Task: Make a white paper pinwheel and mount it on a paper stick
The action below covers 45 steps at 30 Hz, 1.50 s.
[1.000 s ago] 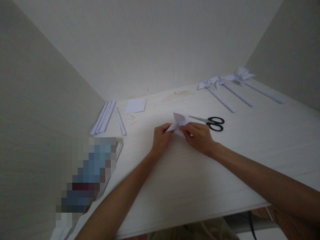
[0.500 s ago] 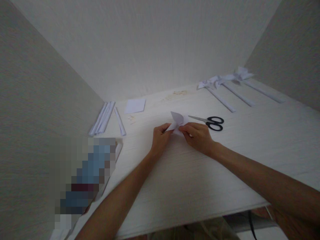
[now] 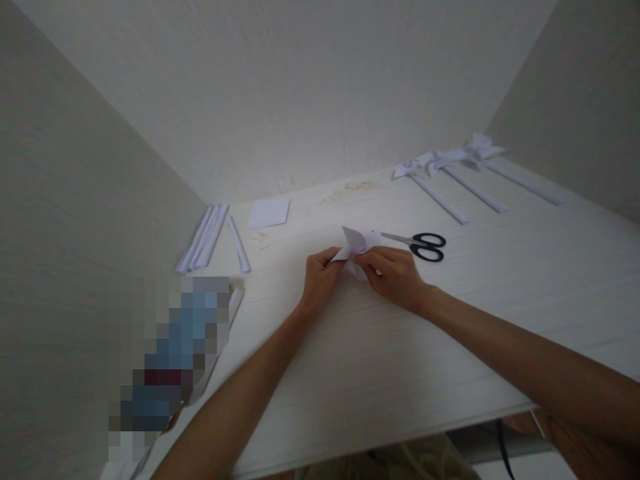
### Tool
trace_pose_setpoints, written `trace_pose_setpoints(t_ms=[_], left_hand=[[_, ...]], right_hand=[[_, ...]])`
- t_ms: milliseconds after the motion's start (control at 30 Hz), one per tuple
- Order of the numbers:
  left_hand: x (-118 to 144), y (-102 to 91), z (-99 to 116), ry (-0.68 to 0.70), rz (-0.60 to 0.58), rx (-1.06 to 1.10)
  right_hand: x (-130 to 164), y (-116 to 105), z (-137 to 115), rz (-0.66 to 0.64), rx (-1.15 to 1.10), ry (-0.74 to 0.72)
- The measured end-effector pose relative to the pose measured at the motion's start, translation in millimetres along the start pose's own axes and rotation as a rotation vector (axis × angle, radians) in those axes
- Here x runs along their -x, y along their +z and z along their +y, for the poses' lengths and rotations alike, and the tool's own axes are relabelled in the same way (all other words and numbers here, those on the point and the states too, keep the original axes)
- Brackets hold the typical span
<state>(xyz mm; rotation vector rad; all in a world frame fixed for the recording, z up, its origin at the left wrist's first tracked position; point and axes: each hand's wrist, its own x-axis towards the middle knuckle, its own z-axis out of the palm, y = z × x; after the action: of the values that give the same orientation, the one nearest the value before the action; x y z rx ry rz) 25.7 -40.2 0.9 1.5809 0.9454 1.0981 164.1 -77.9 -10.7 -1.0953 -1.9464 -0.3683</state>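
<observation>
A white paper pinwheel head (image 3: 356, 241), its blades curled up, is held between both hands over the middle of the table. My left hand (image 3: 323, 275) pinches its left side with thumb and fingers. My right hand (image 3: 393, 273) has its fingertips pressed together at the paper's centre, covering part of it. Just beyond the right hand lies a pair of scissors (image 3: 425, 245) with black handles, the blades pointing left. Part of the blades lies close behind the paper and the hand.
Three paper pinwheels on rolled sticks (image 3: 443, 197) lie at the back right. At the left are several rolled paper sticks (image 3: 207, 237), a single paper stick (image 3: 238, 243) and a square paper stack (image 3: 270, 213). Small pale bits (image 3: 359, 187) lie near the back wall. A blurred-out object (image 3: 185, 340) sits front left.
The pinwheel head has turned slightly in my hands, and a lower blade now shows beneath the right fingers. Both hands stay almost in place; the view has shifted a little.
</observation>
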Motion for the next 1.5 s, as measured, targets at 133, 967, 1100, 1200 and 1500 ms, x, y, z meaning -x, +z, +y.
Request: trace_pose_setpoints(t_ms=[133,967,1100,1200,1500], left_hand=[[0.0,0.0,-0.3,-0.006,0.005,-0.009],[0.4,0.1,-0.9,-0.001,0.007,0.015],[0.7,0.5,0.0,-0.01,0.014,0.014],[1.0,0.7,0.8,-0.01,0.014,0.009],[1.6,1.0,0.9,0.029,0.02,-0.036]], right_hand=[[0.7,0.6,0.9,0.02,0.023,0.023],[1.3,2.3,2.9,-0.012,0.004,0.052],[1.4,2.3,2.0,-0.017,0.01,0.086],[1.4,2.1,1.4,-0.024,0.019,0.107],[1.0,2.0,1.7,-0.025,0.043,0.114]])
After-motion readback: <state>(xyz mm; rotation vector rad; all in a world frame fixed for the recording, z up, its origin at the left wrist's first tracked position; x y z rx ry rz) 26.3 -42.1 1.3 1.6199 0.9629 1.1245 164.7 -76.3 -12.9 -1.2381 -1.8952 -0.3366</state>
